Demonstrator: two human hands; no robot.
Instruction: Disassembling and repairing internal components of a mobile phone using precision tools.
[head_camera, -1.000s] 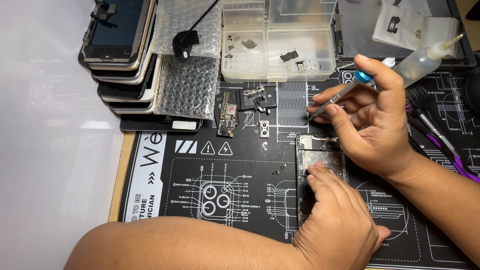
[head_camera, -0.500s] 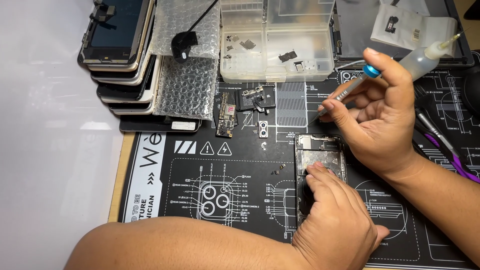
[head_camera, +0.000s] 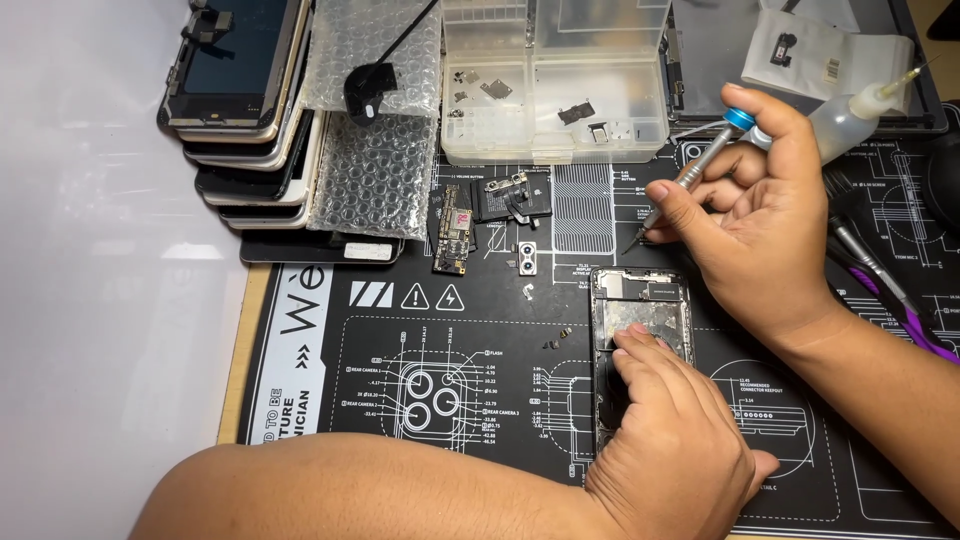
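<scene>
The opened phone (head_camera: 640, 340) lies on the mat (head_camera: 420, 460), pinned under the left hand (head_camera: 670, 440), its fingers (head_camera: 640, 345) spread flat on the frame. The right hand (head_camera: 760, 210), just above, has its fingers clamped on a screwdriver (head_camera: 690, 175). A slipping tip could gouge the internals; 2 loose screws (head_camera: 557, 338) left of the fingers could scatter.

Both forearms bare, no sleeves in view; left hand (head_camera: 675, 450) and right hand (head_camera: 765, 225) ungloved, no rings.
</scene>
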